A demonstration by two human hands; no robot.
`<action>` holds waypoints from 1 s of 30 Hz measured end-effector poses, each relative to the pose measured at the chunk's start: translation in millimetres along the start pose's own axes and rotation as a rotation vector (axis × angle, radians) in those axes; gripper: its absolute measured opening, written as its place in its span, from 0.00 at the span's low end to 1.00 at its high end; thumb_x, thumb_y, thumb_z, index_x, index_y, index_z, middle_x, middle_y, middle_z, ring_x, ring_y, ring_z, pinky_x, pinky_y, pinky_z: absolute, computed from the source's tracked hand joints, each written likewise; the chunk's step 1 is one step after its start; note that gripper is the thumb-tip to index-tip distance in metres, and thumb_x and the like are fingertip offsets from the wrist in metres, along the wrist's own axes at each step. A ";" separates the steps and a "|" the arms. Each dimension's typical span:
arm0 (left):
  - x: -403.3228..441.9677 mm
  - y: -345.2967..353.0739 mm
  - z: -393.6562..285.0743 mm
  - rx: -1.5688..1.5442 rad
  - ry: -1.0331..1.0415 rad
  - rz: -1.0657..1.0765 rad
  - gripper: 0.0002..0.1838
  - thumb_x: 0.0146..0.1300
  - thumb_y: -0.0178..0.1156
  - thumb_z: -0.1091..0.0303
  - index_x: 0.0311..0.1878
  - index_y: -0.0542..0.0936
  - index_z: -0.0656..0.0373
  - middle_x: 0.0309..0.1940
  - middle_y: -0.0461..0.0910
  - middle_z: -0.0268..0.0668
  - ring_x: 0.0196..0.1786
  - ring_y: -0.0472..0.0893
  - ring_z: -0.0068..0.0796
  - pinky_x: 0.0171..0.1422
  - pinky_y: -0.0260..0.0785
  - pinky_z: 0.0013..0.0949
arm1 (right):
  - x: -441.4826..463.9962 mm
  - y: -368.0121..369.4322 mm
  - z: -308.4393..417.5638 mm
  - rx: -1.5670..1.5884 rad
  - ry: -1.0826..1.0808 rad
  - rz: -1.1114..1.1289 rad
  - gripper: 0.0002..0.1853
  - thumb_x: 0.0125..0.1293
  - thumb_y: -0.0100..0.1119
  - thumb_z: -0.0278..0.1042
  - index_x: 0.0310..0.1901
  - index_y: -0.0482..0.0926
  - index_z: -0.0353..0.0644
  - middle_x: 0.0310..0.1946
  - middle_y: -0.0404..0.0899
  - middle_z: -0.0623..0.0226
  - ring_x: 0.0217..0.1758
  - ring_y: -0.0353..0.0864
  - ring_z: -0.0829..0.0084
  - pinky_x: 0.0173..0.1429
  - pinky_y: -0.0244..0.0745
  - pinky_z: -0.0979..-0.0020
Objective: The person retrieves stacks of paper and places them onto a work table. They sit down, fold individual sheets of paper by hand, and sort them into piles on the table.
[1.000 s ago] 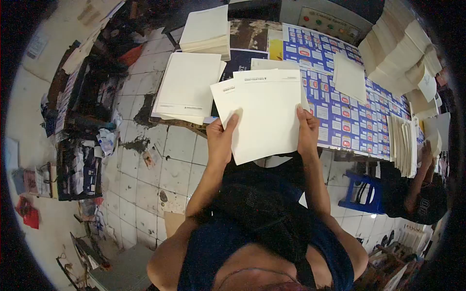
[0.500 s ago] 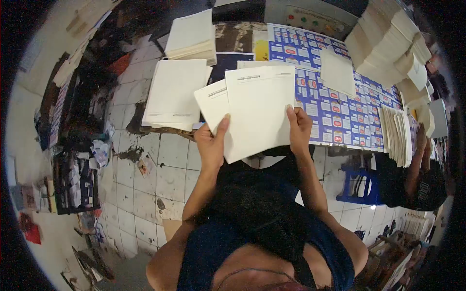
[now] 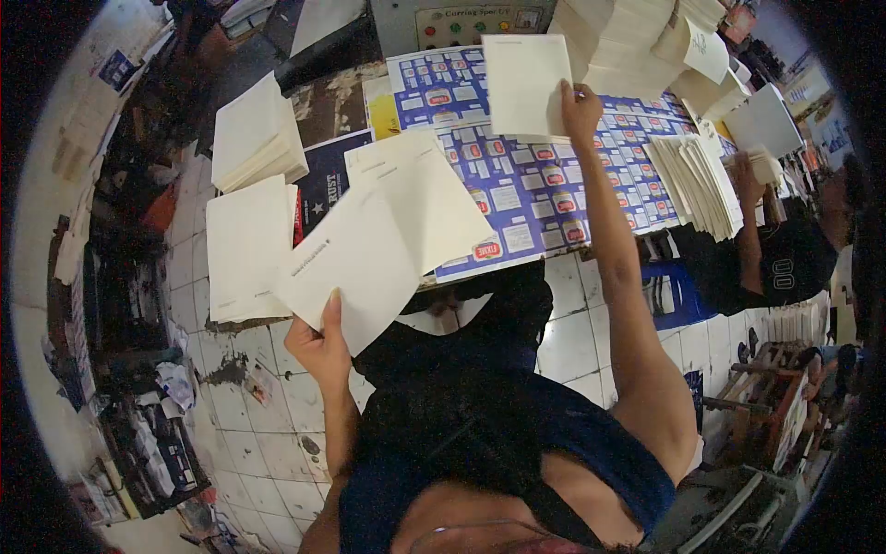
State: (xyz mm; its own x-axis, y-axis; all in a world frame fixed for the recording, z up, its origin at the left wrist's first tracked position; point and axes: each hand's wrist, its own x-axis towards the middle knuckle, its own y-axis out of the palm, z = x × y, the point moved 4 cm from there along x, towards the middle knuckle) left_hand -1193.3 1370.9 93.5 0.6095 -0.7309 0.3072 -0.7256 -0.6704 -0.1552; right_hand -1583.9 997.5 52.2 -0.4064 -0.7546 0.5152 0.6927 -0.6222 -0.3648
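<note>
White paper sheets [image 3: 355, 268] with a small printed heading are pinched at their lower left edge by my left hand [image 3: 320, 349], thumb on top. My right hand [image 3: 581, 113] reaches far out over the blue printed sheet [image 3: 554, 208] on the table. Its fingers close on the right edge of another white sheet [image 3: 528, 83]. More white sheets [image 3: 448, 208] lie fanned between the two hands, partly under the ones at my left hand.
Two paper stacks, one [image 3: 258, 134] behind the other [image 3: 242, 249], occupy the table's left side. Tall piles [image 3: 618, 46] rise at the back right. Near a co-worker [image 3: 784, 258] lies a spread paper bundle [image 3: 697, 185]. A blue stool [image 3: 678, 295] stands below.
My right hand has let go of the sheets held in both hands and reached forward to the sheet at the back. My left hand has moved left with its sheets. The view has turned right.
</note>
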 end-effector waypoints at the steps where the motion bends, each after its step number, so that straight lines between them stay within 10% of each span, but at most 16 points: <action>1: 0.7 2.7 -0.4 -0.011 0.019 0.023 0.08 0.61 0.64 0.73 0.39 0.82 0.70 0.33 0.82 0.35 0.35 0.76 0.17 0.40 0.68 0.24 | 18.3 5.3 -21.7 -0.130 -0.041 0.003 0.22 0.59 0.64 0.49 0.37 0.82 0.33 0.26 0.82 0.49 0.28 0.83 0.58 0.36 0.76 0.63; 5: 4.1 9.0 14.2 -0.160 -0.090 0.094 0.07 0.62 0.61 0.75 0.40 0.81 0.69 0.35 0.82 0.36 0.38 0.76 0.19 0.46 0.68 0.27 | 32.4 21.5 -73.5 -0.511 -0.290 -0.029 0.26 0.57 0.64 0.52 0.43 0.79 0.33 0.40 0.81 0.43 0.45 0.80 0.48 0.47 0.75 0.58; 8: 14.7 28.6 21.9 -0.489 -0.197 0.098 0.09 0.64 0.60 0.72 0.43 0.80 0.68 0.39 0.82 0.37 0.40 0.78 0.20 0.47 0.70 0.26 | -11.6 23.5 -9.3 0.020 -0.226 0.156 0.30 0.58 0.64 0.54 0.53 0.76 0.38 0.50 0.78 0.52 0.46 0.80 0.60 0.49 0.75 0.62; 12: 18.5 57.2 51.0 -0.684 -0.354 0.125 0.10 0.66 0.58 0.72 0.46 0.79 0.68 0.42 0.82 0.36 0.42 0.78 0.19 0.49 0.70 0.25 | -181.3 -5.8 102.4 0.784 0.093 1.254 0.25 0.70 0.47 0.53 0.57 0.75 0.41 0.43 0.81 0.64 0.39 0.78 0.73 0.45 0.73 0.72; 14: 20.1 67.1 60.0 -0.566 -0.339 0.094 0.11 0.66 0.58 0.70 0.46 0.79 0.67 0.43 0.81 0.37 0.43 0.79 0.21 0.49 0.71 0.26 | -226.7 -17.6 122.0 0.576 0.193 1.305 0.22 0.70 0.50 0.49 0.54 0.75 0.39 0.37 0.80 0.65 0.37 0.76 0.77 0.41 0.72 0.74; 24: 20.8 51.5 3.9 -0.152 -0.078 0.138 0.17 0.64 0.60 0.72 0.55 0.75 0.67 0.47 0.80 0.42 0.47 0.79 0.24 0.51 0.73 0.30 | -213.7 11.8 88.6 0.381 0.035 0.702 0.18 0.67 0.56 0.40 0.49 0.76 0.32 0.25 0.81 0.54 0.24 0.80 0.69 0.30 0.72 0.70; 28: 55.7 -8.4 -18.0 0.518 0.400 0.003 0.25 0.63 0.62 0.65 0.60 0.70 0.67 0.54 0.76 0.51 0.56 0.76 0.43 0.59 0.69 0.41 | -213.6 -1.1 77.3 0.041 -0.193 0.614 0.24 0.60 0.61 0.37 0.56 0.72 0.35 0.49 0.72 0.46 0.54 0.72 0.48 0.56 0.69 0.57; 30: 99.4 -43.0 -0.1 1.000 0.508 -0.122 0.32 0.61 0.62 0.54 0.59 0.69 0.71 0.54 0.74 0.57 0.58 0.74 0.51 0.61 0.66 0.45 | -216.4 -7.8 89.2 0.111 -0.235 0.549 0.22 0.60 0.63 0.36 0.55 0.73 0.36 0.47 0.74 0.50 0.50 0.74 0.54 0.52 0.71 0.60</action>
State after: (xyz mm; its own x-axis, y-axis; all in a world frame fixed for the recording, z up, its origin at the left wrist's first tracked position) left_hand -1101.6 1327.1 130.9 0.2930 -0.6693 0.6828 0.0504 -0.7023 -0.7101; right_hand -1448.2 1184.3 12.8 0.1613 -0.8850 0.4367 0.8273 -0.1200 -0.5488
